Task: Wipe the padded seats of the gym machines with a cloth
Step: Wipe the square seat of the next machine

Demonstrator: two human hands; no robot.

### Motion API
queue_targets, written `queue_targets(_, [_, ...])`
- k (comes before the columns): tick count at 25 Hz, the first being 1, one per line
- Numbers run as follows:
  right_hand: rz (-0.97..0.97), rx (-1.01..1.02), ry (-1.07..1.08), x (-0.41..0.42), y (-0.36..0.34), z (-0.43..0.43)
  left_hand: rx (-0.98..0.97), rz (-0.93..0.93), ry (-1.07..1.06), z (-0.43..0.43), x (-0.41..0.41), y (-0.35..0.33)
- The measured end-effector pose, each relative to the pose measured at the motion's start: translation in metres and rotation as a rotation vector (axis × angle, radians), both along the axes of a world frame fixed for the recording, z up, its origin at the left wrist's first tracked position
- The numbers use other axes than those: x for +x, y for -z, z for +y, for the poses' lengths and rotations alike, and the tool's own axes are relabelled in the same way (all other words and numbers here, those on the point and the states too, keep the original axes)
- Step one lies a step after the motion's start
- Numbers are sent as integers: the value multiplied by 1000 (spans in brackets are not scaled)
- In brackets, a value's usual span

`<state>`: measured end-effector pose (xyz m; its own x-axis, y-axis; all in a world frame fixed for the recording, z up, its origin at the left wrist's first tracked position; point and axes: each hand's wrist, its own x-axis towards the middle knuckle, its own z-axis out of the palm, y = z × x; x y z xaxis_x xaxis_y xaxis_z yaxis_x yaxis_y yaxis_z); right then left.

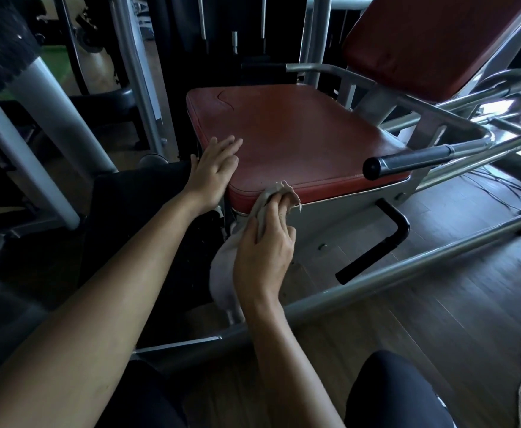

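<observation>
The right grip point(265, 242) clutches a pale cloth point(223, 270) against the front edge of the red padded seat point(290, 134), at its 6 o'clock. The left grip point(214, 169) lies released, fingers straight, on the 8 o'clock corner. The red backrest point(422, 41) rises at 2 o'clock.

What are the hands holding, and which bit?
The right hand grips the cloth near its top end. The left hand rests flat on the seat, holding nothing.

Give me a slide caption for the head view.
Right hand holds a cloth against the front edge of the red seat; left hand rests on its side.
</observation>
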<state>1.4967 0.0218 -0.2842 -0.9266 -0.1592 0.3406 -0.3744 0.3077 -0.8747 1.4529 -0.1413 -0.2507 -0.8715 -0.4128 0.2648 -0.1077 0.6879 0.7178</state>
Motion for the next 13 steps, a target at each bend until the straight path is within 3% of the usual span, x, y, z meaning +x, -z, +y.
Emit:
queue_targets(4, [86,-15,-55,-18,-15,30,33,20,-3,1,0,1])
queue_targets(8, [347,-77,-58,-74,-60,46,56,51,6,0,0,6])
queue_targets(10, [402,17,-75,-114,-94,34,75,43,-5,3,0,5])
queue_targets(13, [260,390,-216,-161,-112,8,-12,-31,-55,5,4,-4])
